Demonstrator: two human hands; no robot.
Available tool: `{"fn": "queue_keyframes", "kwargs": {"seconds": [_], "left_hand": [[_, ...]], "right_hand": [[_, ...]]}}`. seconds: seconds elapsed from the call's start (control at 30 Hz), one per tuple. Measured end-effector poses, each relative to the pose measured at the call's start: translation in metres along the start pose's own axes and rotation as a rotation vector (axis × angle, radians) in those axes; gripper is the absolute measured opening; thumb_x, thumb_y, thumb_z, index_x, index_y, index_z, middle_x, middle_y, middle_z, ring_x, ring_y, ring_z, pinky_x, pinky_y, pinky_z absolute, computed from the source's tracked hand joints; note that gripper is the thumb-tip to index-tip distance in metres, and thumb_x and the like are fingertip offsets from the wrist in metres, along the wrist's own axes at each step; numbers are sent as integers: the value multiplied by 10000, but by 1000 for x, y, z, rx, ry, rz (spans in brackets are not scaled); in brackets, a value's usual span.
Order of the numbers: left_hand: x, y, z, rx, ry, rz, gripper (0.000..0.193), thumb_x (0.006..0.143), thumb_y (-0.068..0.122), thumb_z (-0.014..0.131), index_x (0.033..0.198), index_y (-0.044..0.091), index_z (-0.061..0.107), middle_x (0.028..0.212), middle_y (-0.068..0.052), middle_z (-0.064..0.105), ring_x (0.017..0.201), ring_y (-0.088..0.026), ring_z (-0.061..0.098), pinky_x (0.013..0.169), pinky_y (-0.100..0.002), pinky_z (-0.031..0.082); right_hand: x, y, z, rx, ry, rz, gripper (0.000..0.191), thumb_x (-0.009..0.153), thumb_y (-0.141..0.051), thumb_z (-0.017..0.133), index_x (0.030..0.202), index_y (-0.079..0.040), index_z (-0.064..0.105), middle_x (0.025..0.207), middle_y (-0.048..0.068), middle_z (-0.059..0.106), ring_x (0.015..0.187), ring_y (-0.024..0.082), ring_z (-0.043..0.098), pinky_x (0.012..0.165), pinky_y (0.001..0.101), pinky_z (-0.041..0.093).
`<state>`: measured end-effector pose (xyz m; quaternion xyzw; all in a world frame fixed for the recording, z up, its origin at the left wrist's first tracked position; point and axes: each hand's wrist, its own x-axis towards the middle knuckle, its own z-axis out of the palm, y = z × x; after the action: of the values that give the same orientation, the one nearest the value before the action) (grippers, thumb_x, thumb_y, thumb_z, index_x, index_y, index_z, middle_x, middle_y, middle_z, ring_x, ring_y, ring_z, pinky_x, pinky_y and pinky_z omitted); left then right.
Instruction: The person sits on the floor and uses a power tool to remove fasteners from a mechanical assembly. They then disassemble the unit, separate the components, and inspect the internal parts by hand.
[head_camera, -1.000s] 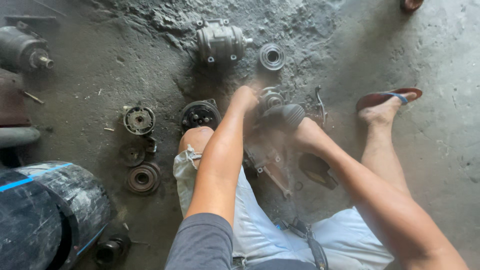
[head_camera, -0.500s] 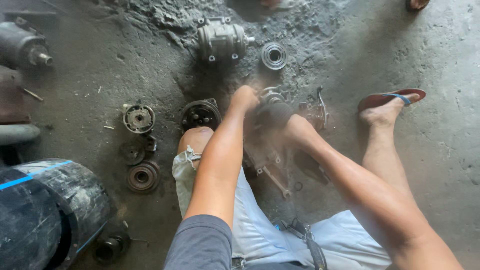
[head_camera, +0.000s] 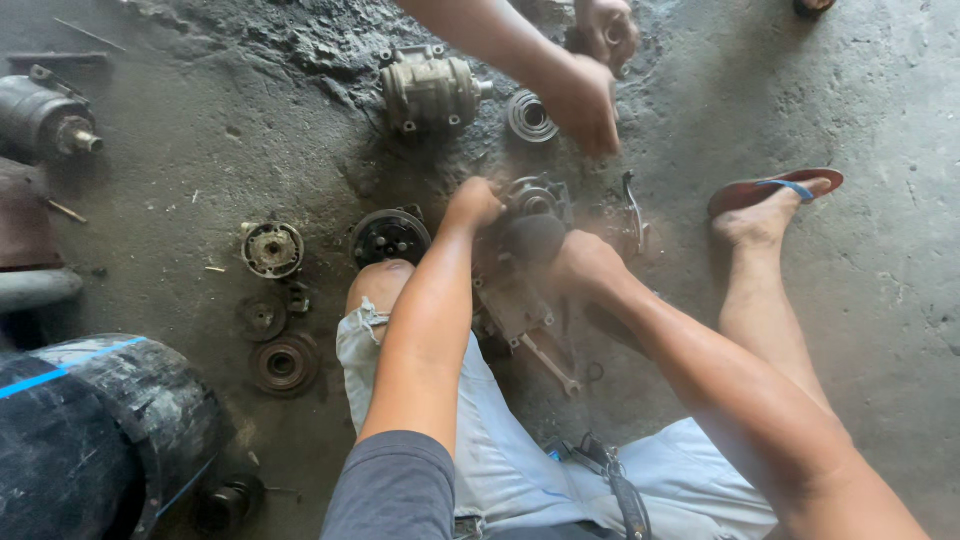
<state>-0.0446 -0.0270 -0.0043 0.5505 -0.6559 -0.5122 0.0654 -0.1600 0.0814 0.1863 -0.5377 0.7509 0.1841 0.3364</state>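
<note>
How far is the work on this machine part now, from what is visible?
Done: several round discs already lie loose on the floor. In hand: the left hand and right hand both grip the metal unit between the legs; another person's hand reaches in. Left: a second unit lies whole.

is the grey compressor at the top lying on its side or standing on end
On its side: the compressor lies lengthwise on the floor, its shaft end pointing right toward a ring-shaped part.
</note>
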Motion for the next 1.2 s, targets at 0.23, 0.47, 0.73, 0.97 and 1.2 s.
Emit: {"fn": "queue_keyframes", "kwargs": {"seconds": [0.23, 0.47, 0.73, 0.97, 1.2], "left_hand": [[-22, 4, -2, 146, 33, 29, 453, 819, 319, 796, 1237, 162, 721, 1214, -152, 705, 1145, -338, 667, 966, -454, 518], [-62, 40, -15, 437, -78, 22, 437, 765, 223, 839, 1162, 89, 720, 1180, -196, 715, 1138, -363, 678, 943, -458, 556], [-84, 53, 50, 576, 50, 373, 210, 827, 162, 724, 1010, 67, 683, 1048, -204, 724, 1051, -405, 681, 891, -523, 537], [-89, 60, 41, 360, 164, 212, 288, 963, 250, 639, 1054, -22, 615, 1074, -294, 680, 1049, -471, 626, 925, -548, 489], [-96, 66, 55, 258, 99, 220, 379, 889, 192, 629, 1198, -19, 566, 1142, -314, 657, 1112, -488, 610, 947, -529, 499]], "right_hand": [[21, 61, 15, 261, -59, -202, 391, 783, -338, 756, 1034, -39, 728, 931, 228, 767, 872, 382, 732, 774, 464, 568], [-41, 175, 80, 379, 170, -320, 392, 817, -265, 672, 1157, -68, 671, 1052, 221, 739, 1018, 395, 707, 831, 454, 541], [-75, 241, 166, 248, 143, -233, 512, 778, -179, 690, 1283, -166, 603, 1147, 187, 708, 1140, 375, 642, 928, 471, 512], [-47, 274, 187, -53, 110, -141, 514, 892, -110, 579, 1401, -117, 511, 1215, 160, 634, 1177, 348, 625, 937, 464, 554], [-29, 271, 152, -148, -26, -48, 524, 825, -233, 684, 1319, -117, 555, 1261, 154, 597, 1203, 359, 591, 943, 486, 544]]}}
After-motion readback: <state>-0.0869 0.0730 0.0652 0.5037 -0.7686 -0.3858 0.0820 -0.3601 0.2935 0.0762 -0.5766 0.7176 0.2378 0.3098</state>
